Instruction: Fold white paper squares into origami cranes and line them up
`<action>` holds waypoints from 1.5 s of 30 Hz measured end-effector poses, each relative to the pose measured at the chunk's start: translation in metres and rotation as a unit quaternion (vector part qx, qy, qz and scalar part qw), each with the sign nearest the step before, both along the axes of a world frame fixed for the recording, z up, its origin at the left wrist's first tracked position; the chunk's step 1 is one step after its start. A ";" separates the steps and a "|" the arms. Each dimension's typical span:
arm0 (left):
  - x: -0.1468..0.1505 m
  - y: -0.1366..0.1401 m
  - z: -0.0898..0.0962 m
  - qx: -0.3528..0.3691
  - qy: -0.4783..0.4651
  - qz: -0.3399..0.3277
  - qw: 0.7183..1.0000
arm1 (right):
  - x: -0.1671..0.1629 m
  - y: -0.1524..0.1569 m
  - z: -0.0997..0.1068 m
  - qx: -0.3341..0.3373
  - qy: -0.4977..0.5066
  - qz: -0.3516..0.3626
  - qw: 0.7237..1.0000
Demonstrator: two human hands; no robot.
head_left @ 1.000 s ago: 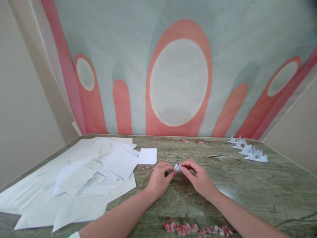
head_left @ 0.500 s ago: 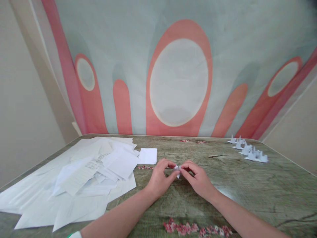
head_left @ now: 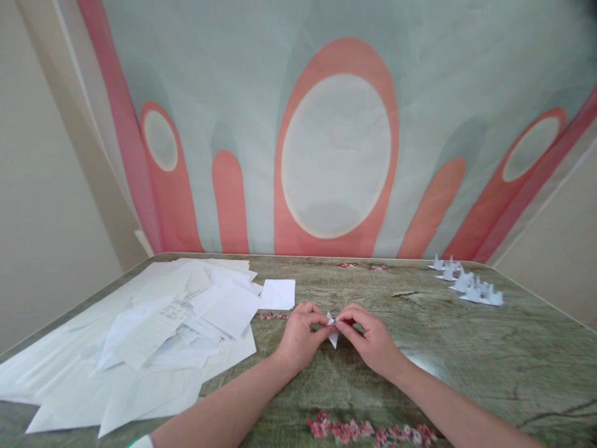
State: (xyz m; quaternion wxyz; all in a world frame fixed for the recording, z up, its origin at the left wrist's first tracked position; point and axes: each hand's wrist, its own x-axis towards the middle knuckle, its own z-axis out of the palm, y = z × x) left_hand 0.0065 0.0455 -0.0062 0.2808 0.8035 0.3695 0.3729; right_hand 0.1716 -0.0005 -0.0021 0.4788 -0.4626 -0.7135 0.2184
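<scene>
A small piece of folded white paper (head_left: 333,338) with pointed ends is pinched between my two hands, just above the middle of the table. My left hand (head_left: 301,336) grips its left side between thumb and fingers. From the right, my right hand (head_left: 368,336) pinches it with thumb and index finger. The fingertips hide part of the folds. Several finished-looking folded white paper figures (head_left: 480,291) with upright points stand in a row at the far right of the table.
A wide heap of loose white paper sheets (head_left: 140,386) covers the table's left side. Beside it lies a small stack of square white paper (head_left: 278,294). The wood-look table (head_left: 466,361) has printed pink flowers; a patterned backdrop (head_left: 336,155) rises behind its far edge.
The folded paper now shows more of itself, with a point above and a longer one below my fingers. My fingers have shifted slightly around it. Everything else stays put.
</scene>
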 end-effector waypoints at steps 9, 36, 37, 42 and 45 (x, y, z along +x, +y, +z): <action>0.002 0.000 0.003 -0.053 -0.037 0.003 0.998 | -0.002 0.002 -0.001 -0.043 0.040 -0.015 0.998; 0.001 0.002 0.006 -0.071 -0.052 0.002 0.996 | 0.001 0.003 0.000 -0.017 -0.026 -0.009 0.999; 0.001 0.002 0.006 -0.069 -0.051 0.002 0.996 | 0.001 0.003 0.000 -0.013 -0.026 -0.011 1.000; 0.001 0.003 0.005 -0.072 -0.061 0.002 0.996 | -0.002 0.004 -0.002 0.000 -0.008 -0.011 1.000; 0.001 0.003 0.006 -0.076 -0.073 0.005 0.994 | -0.003 0.005 -0.004 0.009 0.007 -0.010 1.000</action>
